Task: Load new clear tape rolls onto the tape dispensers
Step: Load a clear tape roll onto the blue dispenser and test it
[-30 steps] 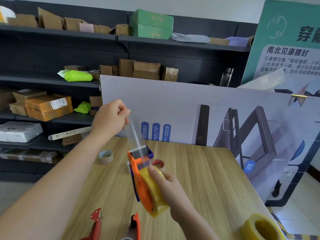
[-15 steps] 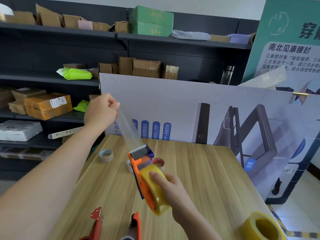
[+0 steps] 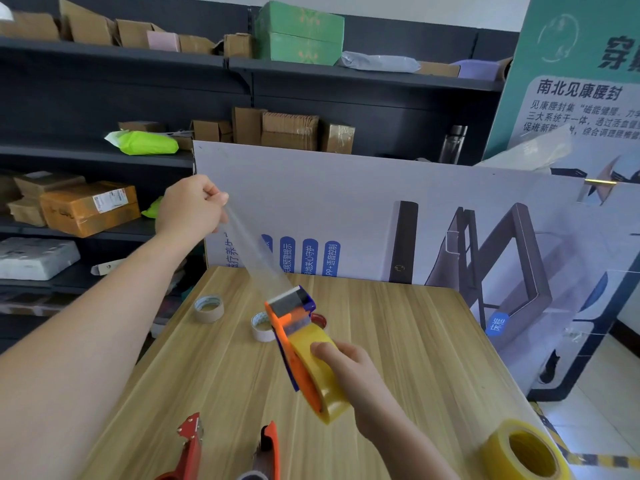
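Note:
My right hand (image 3: 349,370) grips an orange and blue tape dispenser (image 3: 289,332) above the wooden table (image 3: 398,341). A yellowish clear tape roll (image 3: 320,372) sits mounted on the dispenser. My left hand (image 3: 188,209) is raised up to the left and pinches the free end of the tape strip (image 3: 256,252). The strip runs taut from the dispenser's front end up to my fingers. Another yellowish tape roll (image 3: 524,452) lies at the table's near right corner.
Two more dispensers, a red one (image 3: 188,445) and an orange one (image 3: 270,448), lie at the table's near edge. Small tape rolls (image 3: 208,308) (image 3: 261,327) rest farther back. A printed board (image 3: 381,216) stands behind the table, and shelves of boxes (image 3: 86,206) fill the left.
My left hand has moved up and to the left, drawing a longer strip of tape out of the dispenser. My right hand keeps the dispenser in about the same place.

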